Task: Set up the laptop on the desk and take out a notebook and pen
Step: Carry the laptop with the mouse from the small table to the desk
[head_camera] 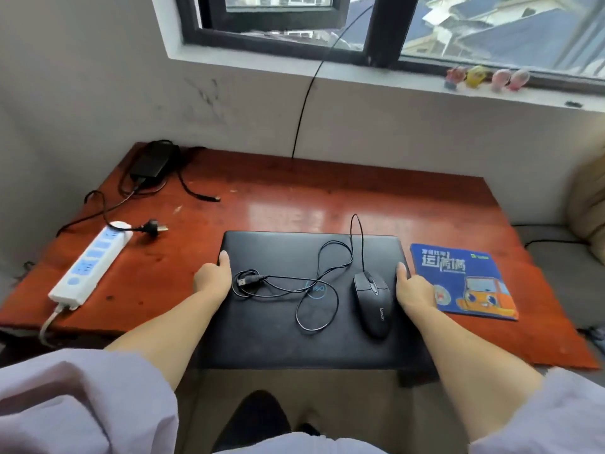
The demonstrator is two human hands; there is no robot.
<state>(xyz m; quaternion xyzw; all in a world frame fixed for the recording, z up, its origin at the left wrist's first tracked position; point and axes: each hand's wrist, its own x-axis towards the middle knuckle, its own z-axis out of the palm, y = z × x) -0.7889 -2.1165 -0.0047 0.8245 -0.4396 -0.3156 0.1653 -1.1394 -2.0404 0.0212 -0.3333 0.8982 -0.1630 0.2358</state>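
Closed black laptop (294, 309) sits lid-down on the red-brown desk (294, 198), near edge hanging over the desk's front w/ the person's lap below. Left hand (212, 278) grips the laptop's left side, thumb on top of the lid, fingers wrapped under & hidden. Right hand (414, 291) does the same on the right side, thumb on the lid. On the lid: black wired mouse (373, 303) at right, its cable (314, 286) looped loosely across the middle, USB plug free at left. Blue mouse pad (461, 280) w/ an orange cartoon truck lies just right of the laptop, partly under the right hand. Far left: white power strip (90, 267), an unplugged black plug near its far end. Back-left corner: black power adapter (154, 162) w/ trailing cords. No notebook or pen in view. Pale lilac sleeves at bottom corners.
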